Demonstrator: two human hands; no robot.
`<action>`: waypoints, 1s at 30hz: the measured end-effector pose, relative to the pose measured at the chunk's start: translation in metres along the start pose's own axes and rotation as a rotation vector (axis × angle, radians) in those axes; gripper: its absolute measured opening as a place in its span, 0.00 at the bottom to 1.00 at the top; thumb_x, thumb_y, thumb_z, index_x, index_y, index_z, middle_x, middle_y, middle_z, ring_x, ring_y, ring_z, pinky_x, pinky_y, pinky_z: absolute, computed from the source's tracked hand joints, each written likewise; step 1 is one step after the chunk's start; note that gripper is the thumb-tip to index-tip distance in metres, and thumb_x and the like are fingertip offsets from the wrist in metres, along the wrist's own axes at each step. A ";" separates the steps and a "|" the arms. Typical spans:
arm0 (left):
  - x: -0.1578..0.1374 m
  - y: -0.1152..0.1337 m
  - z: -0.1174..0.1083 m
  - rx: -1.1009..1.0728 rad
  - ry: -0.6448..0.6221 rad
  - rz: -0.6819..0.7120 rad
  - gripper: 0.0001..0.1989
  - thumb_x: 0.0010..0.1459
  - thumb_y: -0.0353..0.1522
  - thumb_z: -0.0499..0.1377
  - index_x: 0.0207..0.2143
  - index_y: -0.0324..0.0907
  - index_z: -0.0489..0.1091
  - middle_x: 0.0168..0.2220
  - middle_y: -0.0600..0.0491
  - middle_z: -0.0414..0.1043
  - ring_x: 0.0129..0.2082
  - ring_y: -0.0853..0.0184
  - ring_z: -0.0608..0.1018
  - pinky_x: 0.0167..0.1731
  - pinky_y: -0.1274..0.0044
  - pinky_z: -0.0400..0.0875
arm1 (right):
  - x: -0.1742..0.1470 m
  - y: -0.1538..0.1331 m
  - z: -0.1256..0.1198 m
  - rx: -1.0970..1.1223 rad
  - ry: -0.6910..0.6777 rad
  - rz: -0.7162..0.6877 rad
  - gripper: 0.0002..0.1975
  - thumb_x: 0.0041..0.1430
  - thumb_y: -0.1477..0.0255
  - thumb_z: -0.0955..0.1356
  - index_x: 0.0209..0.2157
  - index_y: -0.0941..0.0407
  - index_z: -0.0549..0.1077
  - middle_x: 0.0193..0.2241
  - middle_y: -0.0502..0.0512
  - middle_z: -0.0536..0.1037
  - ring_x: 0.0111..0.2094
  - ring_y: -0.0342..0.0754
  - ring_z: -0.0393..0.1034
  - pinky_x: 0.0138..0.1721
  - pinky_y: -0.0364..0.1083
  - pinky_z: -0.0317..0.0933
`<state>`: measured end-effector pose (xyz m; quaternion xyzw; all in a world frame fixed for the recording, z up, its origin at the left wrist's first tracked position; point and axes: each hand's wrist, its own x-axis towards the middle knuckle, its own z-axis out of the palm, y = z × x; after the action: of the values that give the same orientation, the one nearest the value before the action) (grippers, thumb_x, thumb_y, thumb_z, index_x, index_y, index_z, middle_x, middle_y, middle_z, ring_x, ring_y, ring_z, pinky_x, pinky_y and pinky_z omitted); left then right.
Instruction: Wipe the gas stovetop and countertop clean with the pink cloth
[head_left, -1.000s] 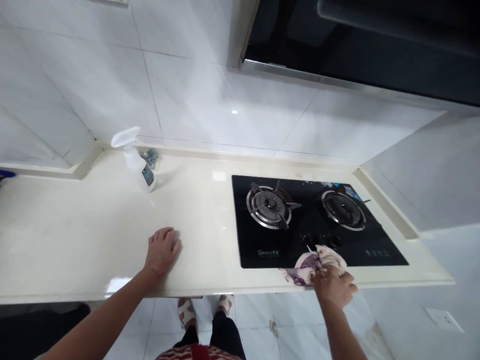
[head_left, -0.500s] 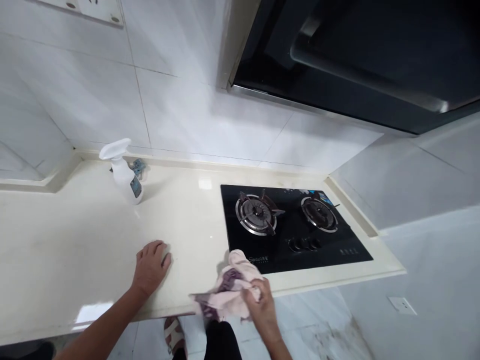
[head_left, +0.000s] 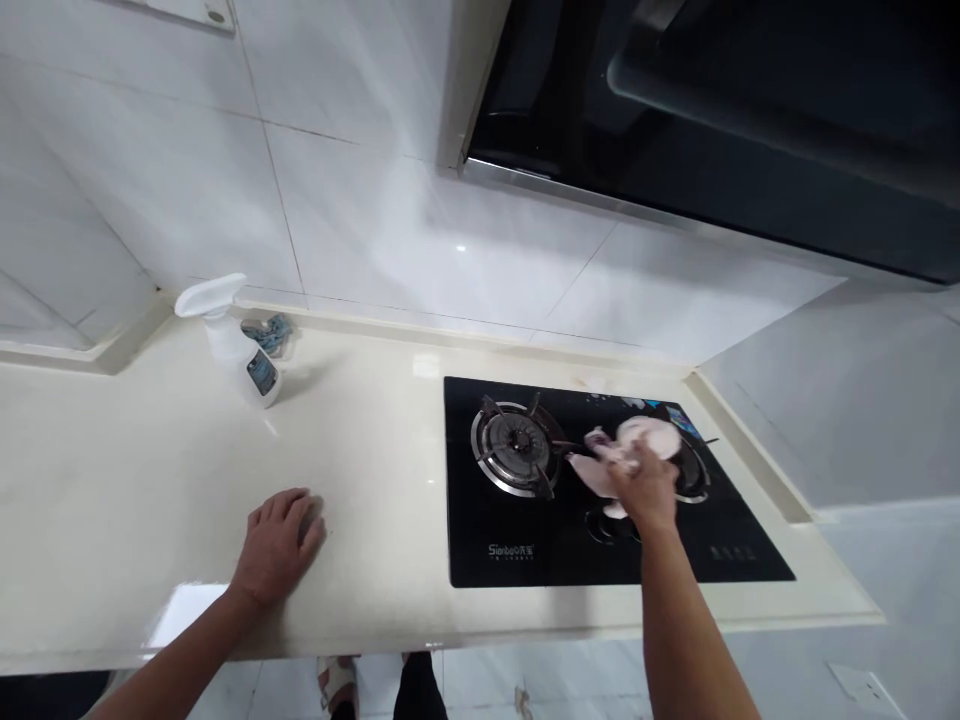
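Observation:
My right hand (head_left: 646, 492) grips a crumpled pale pink cloth (head_left: 651, 438) over the right side of the black gas stove (head_left: 555, 548). The cloth hides much of the right burner (head_left: 694, 470) and hangs close to the stove's knobs (head_left: 609, 528). Motion blurs it a little. Left of the stove, my left hand (head_left: 276, 545) rests palm down on the cream countertop (head_left: 375, 480), its fingers slightly bent and holding nothing. The left burner (head_left: 517, 448), with its dark pan support, lies uncovered.
A white spray bottle (head_left: 231, 345) stands at the back left, with a blue-grey crumpled item (head_left: 271, 334) behind it. Above the stove hangs a black range hood (head_left: 712, 140). A low raised edge (head_left: 750, 450) borders the counter on the right.
My right hand has carried the cloth from the counter's front edge up and rightward over the right burner. My left hand stays on the counter; the view has shifted slightly.

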<state>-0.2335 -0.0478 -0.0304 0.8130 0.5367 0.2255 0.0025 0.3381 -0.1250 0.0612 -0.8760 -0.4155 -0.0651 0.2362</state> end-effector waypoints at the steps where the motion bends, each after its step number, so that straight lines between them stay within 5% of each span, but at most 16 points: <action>1: 0.000 0.000 0.000 0.010 -0.002 0.000 0.16 0.63 0.40 0.53 0.48 0.44 0.73 0.53 0.43 0.73 0.54 0.52 0.72 0.51 0.60 0.65 | 0.006 -0.001 0.015 -0.061 -0.115 0.029 0.34 0.55 0.60 0.67 0.62 0.57 0.63 0.57 0.71 0.67 0.58 0.68 0.61 0.56 0.68 0.56; 5: 0.000 -0.002 0.001 0.049 -0.008 0.019 0.16 0.64 0.40 0.53 0.49 0.44 0.72 0.53 0.43 0.73 0.53 0.53 0.72 0.50 0.61 0.66 | 0.018 -0.003 0.060 -0.178 -0.340 0.123 0.35 0.55 0.53 0.67 0.61 0.55 0.67 0.60 0.72 0.64 0.58 0.73 0.63 0.55 0.72 0.52; 8: 0.000 -0.004 0.002 0.066 -0.019 0.019 0.17 0.63 0.40 0.53 0.49 0.44 0.72 0.53 0.43 0.72 0.53 0.52 0.72 0.50 0.61 0.65 | 0.020 -0.001 0.068 -0.256 -0.409 0.086 0.36 0.60 0.53 0.64 0.65 0.55 0.61 0.65 0.73 0.57 0.60 0.69 0.62 0.56 0.64 0.56; 11: 0.000 -0.004 0.002 0.077 -0.022 0.015 0.17 0.63 0.40 0.52 0.48 0.44 0.72 0.53 0.43 0.73 0.53 0.52 0.72 0.50 0.61 0.65 | 0.005 0.003 0.064 -0.256 -0.423 0.018 0.33 0.62 0.56 0.63 0.65 0.57 0.60 0.60 0.71 0.64 0.56 0.64 0.67 0.54 0.59 0.59; 17: 0.002 -0.001 -0.001 0.067 -0.020 0.016 0.17 0.63 0.41 0.52 0.48 0.43 0.72 0.53 0.42 0.73 0.54 0.52 0.72 0.50 0.61 0.66 | -0.087 0.001 0.066 -0.262 -0.202 -0.216 0.26 0.62 0.60 0.64 0.57 0.59 0.68 0.53 0.69 0.70 0.52 0.63 0.67 0.54 0.59 0.60; 23: 0.002 -0.004 0.001 0.061 -0.018 0.005 0.18 0.63 0.42 0.51 0.48 0.44 0.73 0.53 0.42 0.73 0.54 0.51 0.72 0.50 0.60 0.66 | -0.173 -0.012 0.060 -0.159 -0.125 -0.251 0.24 0.59 0.61 0.66 0.55 0.54 0.71 0.56 0.66 0.68 0.55 0.65 0.64 0.57 0.64 0.57; 26: 0.003 -0.006 0.003 0.067 -0.027 0.004 0.20 0.63 0.43 0.50 0.49 0.43 0.73 0.54 0.42 0.72 0.54 0.50 0.72 0.50 0.58 0.66 | -0.182 -0.001 0.052 -0.110 -0.188 -0.275 0.24 0.57 0.62 0.67 0.55 0.51 0.70 0.58 0.63 0.67 0.56 0.62 0.63 0.54 0.61 0.60; 30: 0.004 -0.006 0.002 0.075 -0.043 0.003 0.21 0.63 0.43 0.50 0.49 0.42 0.73 0.55 0.42 0.72 0.54 0.49 0.72 0.50 0.57 0.67 | -0.160 0.048 0.038 -0.082 -0.239 -0.265 0.21 0.57 0.63 0.66 0.52 0.52 0.70 0.56 0.61 0.70 0.55 0.58 0.65 0.53 0.57 0.62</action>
<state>-0.2368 -0.0415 -0.0319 0.8180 0.5434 0.1879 -0.0168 0.2675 -0.2445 -0.0395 -0.8241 -0.5492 -0.0080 0.1384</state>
